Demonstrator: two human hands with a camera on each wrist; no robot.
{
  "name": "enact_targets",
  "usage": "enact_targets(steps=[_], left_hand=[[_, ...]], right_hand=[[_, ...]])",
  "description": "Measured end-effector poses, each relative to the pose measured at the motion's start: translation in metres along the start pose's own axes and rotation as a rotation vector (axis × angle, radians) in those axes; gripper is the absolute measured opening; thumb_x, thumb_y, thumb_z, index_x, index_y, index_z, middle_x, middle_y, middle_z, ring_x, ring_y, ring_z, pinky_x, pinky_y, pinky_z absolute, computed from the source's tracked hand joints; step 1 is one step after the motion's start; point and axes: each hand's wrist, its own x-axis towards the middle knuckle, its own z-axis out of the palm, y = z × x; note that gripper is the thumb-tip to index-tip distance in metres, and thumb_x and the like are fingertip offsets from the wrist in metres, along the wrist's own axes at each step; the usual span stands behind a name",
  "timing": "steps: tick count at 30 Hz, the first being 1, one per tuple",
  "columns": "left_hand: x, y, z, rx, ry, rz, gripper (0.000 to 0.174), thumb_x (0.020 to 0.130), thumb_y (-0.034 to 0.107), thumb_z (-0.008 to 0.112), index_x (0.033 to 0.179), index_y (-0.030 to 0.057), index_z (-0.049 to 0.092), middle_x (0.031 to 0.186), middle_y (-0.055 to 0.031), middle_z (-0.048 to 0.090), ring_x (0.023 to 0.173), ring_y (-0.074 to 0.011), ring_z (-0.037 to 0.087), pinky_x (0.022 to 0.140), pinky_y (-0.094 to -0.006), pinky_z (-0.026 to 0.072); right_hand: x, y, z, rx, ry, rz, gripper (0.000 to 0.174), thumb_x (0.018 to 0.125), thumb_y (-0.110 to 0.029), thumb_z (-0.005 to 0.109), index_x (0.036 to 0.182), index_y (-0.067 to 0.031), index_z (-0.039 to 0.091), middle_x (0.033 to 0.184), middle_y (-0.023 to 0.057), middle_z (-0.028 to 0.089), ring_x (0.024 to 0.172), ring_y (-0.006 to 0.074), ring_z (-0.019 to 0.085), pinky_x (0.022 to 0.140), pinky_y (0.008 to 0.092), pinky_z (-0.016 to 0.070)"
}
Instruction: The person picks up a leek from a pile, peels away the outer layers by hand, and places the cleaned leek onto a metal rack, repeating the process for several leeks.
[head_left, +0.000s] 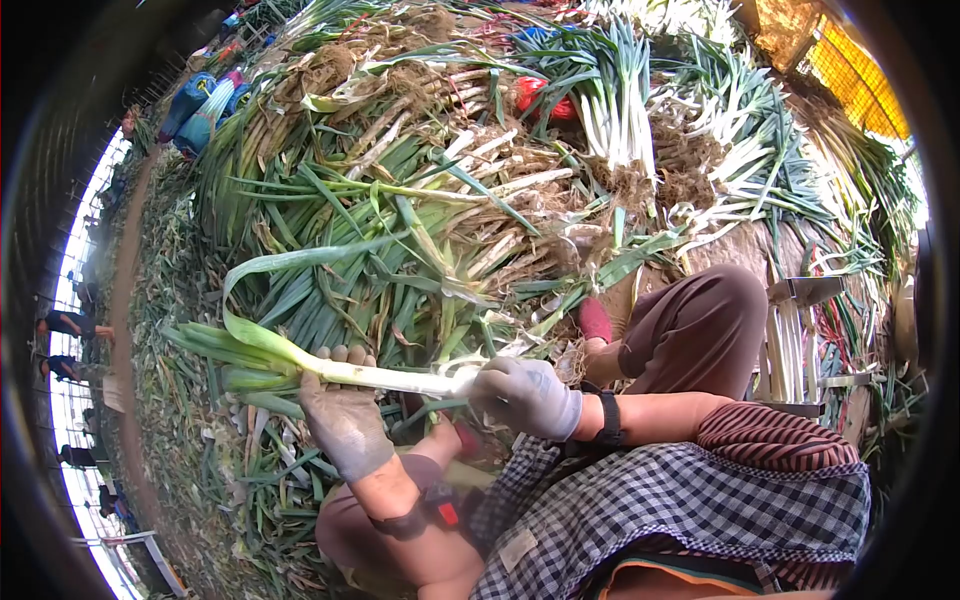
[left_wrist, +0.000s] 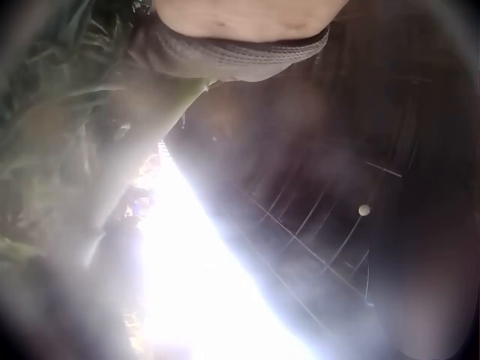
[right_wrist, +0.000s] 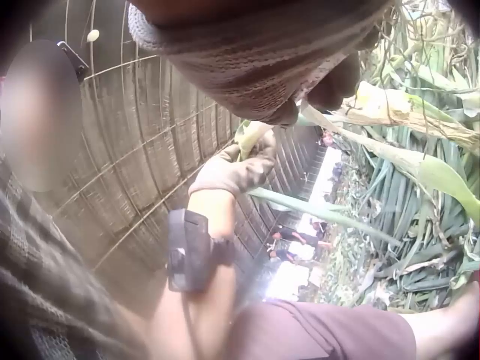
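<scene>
In the head view a leek [head_left: 390,378] lies nearly level across both gloved hands, its green leaves to the left and its white end to the right. The left hand [head_left: 345,420] grips the stalk just below the leaves, fingers curled over it. At the white end the right hand [head_left: 525,397] pinches the stalk, with its fingertips partly hidden. The left wrist view shows part of the left glove [left_wrist: 232,56] and a pale stalk [left_wrist: 142,150], blurred. In the right wrist view the right glove [right_wrist: 255,71] holds peeling leaf material [right_wrist: 405,154], and the left hand [right_wrist: 236,169] is curled round the stalk.
A large heap of untrimmed leeks [head_left: 320,230] lies in front. Cleaned bundles [head_left: 615,110] stand at the back, near a red bundle [head_left: 545,98]. A metal-and-wood stand [head_left: 795,350] is at the right, beside the bent knee [head_left: 725,300]. People [head_left: 68,323] are far left.
</scene>
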Motion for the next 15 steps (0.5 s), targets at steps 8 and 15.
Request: enact_targets(steps=[8,15], left_hand=[[-0.005,-0.02,-0.01,0.077,0.071,0.112,0.043,0.078,0.0,0.044,0.12,-0.0028,0.05,0.108,-0.0169,0.058,0.094,-0.0299,0.061,0.087,-0.0429,0.0519],[-0.01,-0.012,-0.014,-0.077,-0.076,0.063,0.068,0.092,0.048,0.053,0.136,-0.0013,0.036,0.129,-0.0226,0.05,0.115,-0.0362,0.053,0.101,-0.052,0.0426]], right_hand=[[-0.004,0.008,0.005,0.097,-0.032,0.089,0.019,0.077,-0.014,0.07,0.092,-0.0089,0.059,0.082,0.009,0.058,0.073,0.0311,0.06,0.061,0.0387,0.0486],[-0.003,0.007,0.0,0.176,-0.068,0.092,0.021,0.078,-0.015,0.072,0.093,-0.0079,0.058,0.082,0.0112,0.058,0.076,0.031,0.061,0.063,0.0381,0.0485]])
